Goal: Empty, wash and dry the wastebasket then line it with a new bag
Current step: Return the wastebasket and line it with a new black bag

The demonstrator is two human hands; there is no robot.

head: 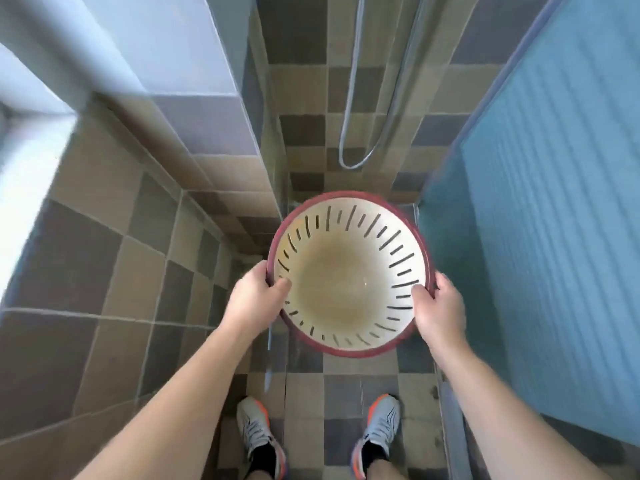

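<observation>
Wastebasket [349, 275] — shower hose [349, 98] beyond

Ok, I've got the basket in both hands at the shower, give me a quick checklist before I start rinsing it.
1. Grip: left hand and right hand each hold the red rim of the basket, thumbs inside. Ok.
2. Emptied: no rubbish or bag inside, only a brownish stain on the bottom. Ok.
3. Clean: that stain is still there. Not ok, needs washing.
4. Water source: a shower hose hangs on the wall ahead; the tap and the shower head are out of view. Cannot tell.
5. Slots: the side wall has open slits, so water will probably run out there. Ok for rinsing.
6. Footing: shoes stand on the tiled floor; wetness unclear. Cannot tell.
</observation>
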